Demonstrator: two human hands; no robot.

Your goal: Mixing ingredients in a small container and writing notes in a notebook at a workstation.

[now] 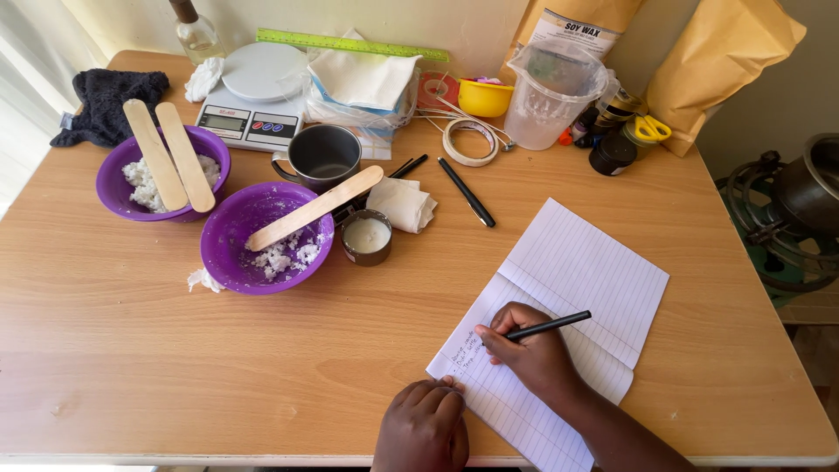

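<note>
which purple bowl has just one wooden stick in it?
The nearer purple bowl, beside the small tin. The far purple bowl by the scale holds two.

Two tan paper bags (725,61) at back right (one white-labelled (575,31)), grey scale screen (222,123) back left

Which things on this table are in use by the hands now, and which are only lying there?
In use:
- right hand with its grip on the black pen
- left hand steadying the lined notebook

Lying about:
- two purple bowls holding white flakes and wooden sticks
- kitchen scale
- metal cup
- second pen
- tape roll
</note>
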